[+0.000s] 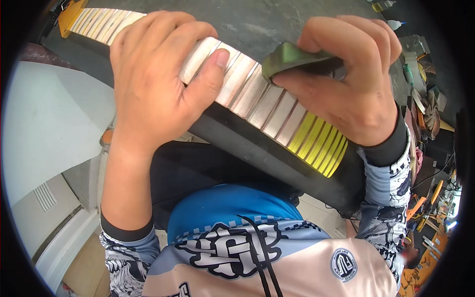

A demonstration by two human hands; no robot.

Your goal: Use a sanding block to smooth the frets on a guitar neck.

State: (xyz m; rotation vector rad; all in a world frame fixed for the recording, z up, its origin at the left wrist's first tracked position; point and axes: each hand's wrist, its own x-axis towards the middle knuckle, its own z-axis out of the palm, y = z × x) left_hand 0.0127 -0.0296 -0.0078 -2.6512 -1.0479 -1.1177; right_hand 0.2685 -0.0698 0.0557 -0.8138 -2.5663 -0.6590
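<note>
A guitar neck (255,101) lies slantwise over the dark bench, its fretboard facing up. Pale masking tape covers the wood between the metal frets, and bright yellow tape (319,143) covers the lower-right end. At the upper left is the orange-yellow headstock (71,19). My left hand (153,74) is closed over the neck, its thumb lying across the taped fretboard. Between thumb and fingers, my right hand (358,81) pinches a dark green block (289,58), perhaps a sanding pad. One end of the block meets the fretboard near the yellow part; its underside is mostly hidden.
The grey-black bench top (247,20) stretches beyond the neck. Small bottles (395,24) stand at the far right. Down the right side lie crowded tools (428,213) and cables. A large white panel (59,114) fills the left side, beside the bench.
</note>
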